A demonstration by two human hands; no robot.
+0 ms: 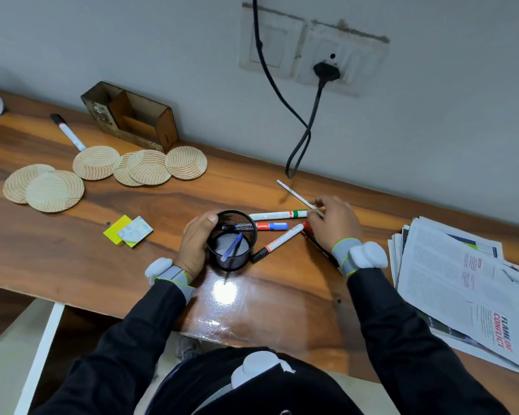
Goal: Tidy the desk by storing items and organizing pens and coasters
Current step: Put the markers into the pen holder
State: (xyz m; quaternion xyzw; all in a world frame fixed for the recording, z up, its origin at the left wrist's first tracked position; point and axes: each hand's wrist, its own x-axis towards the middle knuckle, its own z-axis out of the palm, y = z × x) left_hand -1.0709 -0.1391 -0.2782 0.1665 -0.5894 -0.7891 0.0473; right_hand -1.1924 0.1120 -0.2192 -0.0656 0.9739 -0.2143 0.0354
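Note:
My left hand (196, 245) grips the black mesh pen cup (232, 239), which stands on the desk with a blue pen (232, 246) and a dark pen inside. A thin white pen (297, 196) is pinched in my right hand (333, 221) and points up to the left. Between the two hands lie a green-capped marker (277, 215), a blue marker (271, 226) and a red-banded marker (277, 242). Several round woven coasters (146, 170) lie scattered at the back left. A black-capped marker (68, 131) lies beyond them.
A wooden organiser box (131, 116) stands against the wall at the back left. Yellow sticky notes with a small card (128, 232) lie left of the cup. Newspapers (465, 290) are stacked on the right. A black cable (300, 139) hangs from the wall socket onto the desk.

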